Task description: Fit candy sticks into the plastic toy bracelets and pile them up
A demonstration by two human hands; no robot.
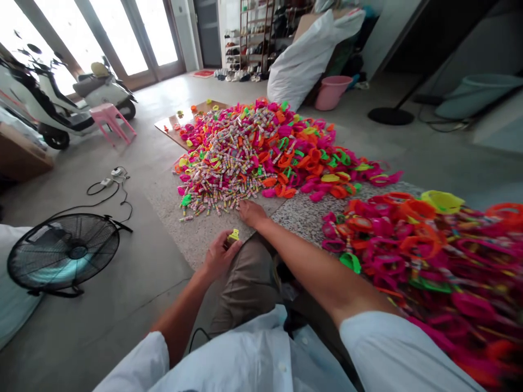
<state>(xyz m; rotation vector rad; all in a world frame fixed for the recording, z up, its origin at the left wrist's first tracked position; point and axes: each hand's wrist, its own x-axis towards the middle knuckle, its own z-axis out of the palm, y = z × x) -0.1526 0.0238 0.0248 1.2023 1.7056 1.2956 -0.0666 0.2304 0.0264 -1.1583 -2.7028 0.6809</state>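
My left hand (222, 251) is closed around a small yellow plastic piece (233, 236), just left of my knee. My right hand (251, 213) reaches to the near edge of a pile of small wrapped tubes (229, 158); its fingertips touch the tubes, and what they pinch is too small to make out. Pink, orange, green and yellow plastic bands (302, 155) lie heaped behind and to the right of the tubes. A second heap of bands (392, 234), with tubes among them, is at my right side.
A black floor fan (77, 249) lies at the left, near a cable with a plug socket (107, 182). Further back are a pink stool (110, 121), scooters, a white sack (300, 60) and a pink bucket (333, 91).
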